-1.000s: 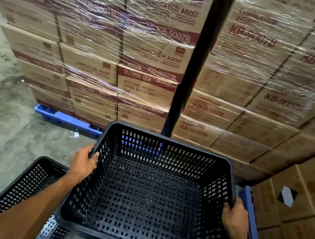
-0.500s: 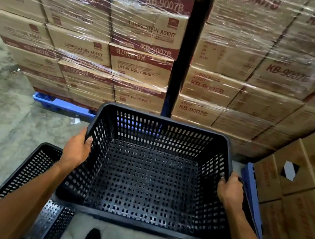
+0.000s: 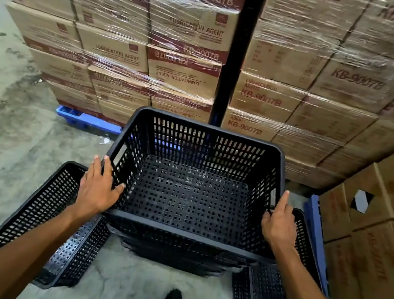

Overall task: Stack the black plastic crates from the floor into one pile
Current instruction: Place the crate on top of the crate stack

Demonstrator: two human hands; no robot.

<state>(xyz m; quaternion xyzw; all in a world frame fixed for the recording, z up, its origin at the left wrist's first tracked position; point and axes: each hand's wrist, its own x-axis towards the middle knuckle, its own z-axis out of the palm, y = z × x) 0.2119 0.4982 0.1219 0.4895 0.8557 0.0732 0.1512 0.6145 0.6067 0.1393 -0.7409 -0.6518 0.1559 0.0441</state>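
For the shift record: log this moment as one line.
left hand: fingers straight on top crate rim | right hand: on opposite rim | crate atop pile | floor crates: left, right

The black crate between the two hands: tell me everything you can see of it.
The black crate is a rectangular open-topped bin of what looks like hard plastic, empty, with slotted walls, a perforated floor and a solid rim. It sits upright and level in the middle of the view, on top of what looks like a pile of nested crates. The left hand lies on its left rim with fingers extended and thumb inside; the right hand rests on its right rim.
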